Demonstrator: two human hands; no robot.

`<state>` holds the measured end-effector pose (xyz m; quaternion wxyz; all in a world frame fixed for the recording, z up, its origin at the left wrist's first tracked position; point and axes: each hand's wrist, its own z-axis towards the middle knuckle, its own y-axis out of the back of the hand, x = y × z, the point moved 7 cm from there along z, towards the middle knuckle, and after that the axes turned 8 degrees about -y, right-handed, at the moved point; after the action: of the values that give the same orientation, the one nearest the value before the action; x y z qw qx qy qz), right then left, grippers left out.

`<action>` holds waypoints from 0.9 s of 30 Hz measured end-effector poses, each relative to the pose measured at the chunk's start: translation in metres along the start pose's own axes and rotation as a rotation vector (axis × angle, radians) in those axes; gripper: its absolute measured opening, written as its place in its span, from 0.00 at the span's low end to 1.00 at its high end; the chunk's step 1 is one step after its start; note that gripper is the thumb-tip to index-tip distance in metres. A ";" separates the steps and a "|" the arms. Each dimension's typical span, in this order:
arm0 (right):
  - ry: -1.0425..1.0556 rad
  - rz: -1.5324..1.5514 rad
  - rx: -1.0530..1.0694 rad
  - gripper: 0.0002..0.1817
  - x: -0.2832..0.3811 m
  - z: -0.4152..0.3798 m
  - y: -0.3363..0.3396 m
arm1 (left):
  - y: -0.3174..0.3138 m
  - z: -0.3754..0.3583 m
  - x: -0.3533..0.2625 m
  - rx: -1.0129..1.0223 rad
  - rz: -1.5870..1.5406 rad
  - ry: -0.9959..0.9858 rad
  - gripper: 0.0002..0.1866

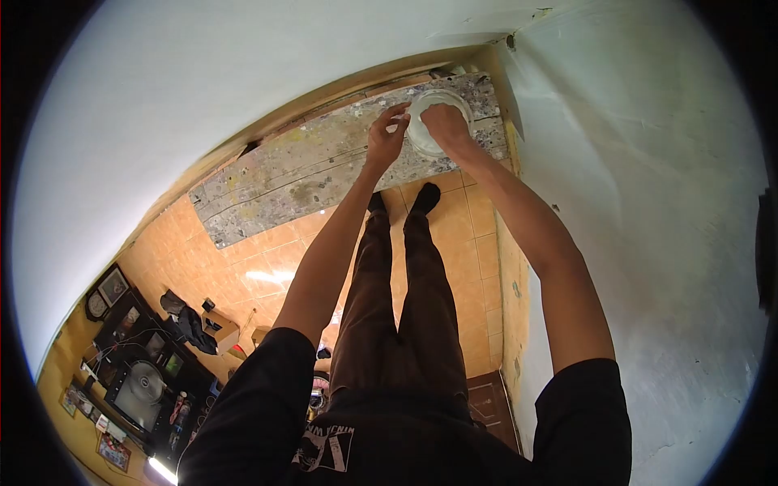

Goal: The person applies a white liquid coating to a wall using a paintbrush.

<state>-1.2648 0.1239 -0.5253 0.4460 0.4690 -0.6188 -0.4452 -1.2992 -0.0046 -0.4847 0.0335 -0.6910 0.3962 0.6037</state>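
Note:
A round, whitish tub stands on a paint-spattered plank near its right end, with pale material inside. My right hand reaches over the tub's opening, its fingers curled closed and turned down into it. What those fingers hold, if anything, is hidden beneath the hand. On the tub's left side, my left hand is bent inward, thumb and fingertips pinched right at the rim.
A pale, patchy wall rises close on the right, and a white surface curves along the left. Orange floor tiles lie far below. At lower left stand a dark cabinet and a cardboard box.

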 end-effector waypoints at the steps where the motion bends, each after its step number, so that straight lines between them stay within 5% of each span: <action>1: 0.072 -0.082 -0.009 0.04 0.004 -0.001 -0.004 | 0.001 0.000 -0.001 0.000 0.008 -0.009 0.21; 4: 0.200 -0.154 0.041 0.04 0.007 -0.012 0.004 | 0.004 -0.002 -0.007 0.010 0.009 -0.006 0.20; 10: -0.019 -0.012 -0.018 0.04 -0.003 0.002 0.004 | 0.004 -0.004 -0.010 -0.024 -0.007 0.006 0.20; 16: 0.210 -0.129 0.012 0.03 0.015 -0.009 0.006 | 0.002 -0.001 -0.005 -0.020 -0.018 -0.019 0.20; 22: 0.065 -0.198 -0.077 0.04 0.009 0.007 0.004 | 0.002 -0.003 -0.006 -0.042 -0.030 -0.032 0.20; 27: 0.125 -0.202 0.091 0.03 0.010 -0.005 0.000 | 0.002 -0.001 -0.004 -0.118 -0.190 -0.037 0.15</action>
<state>-1.2620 0.1132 -0.5232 0.4147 0.5755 -0.5590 -0.4293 -1.2997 -0.0048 -0.4802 0.0571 -0.7149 0.2918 0.6328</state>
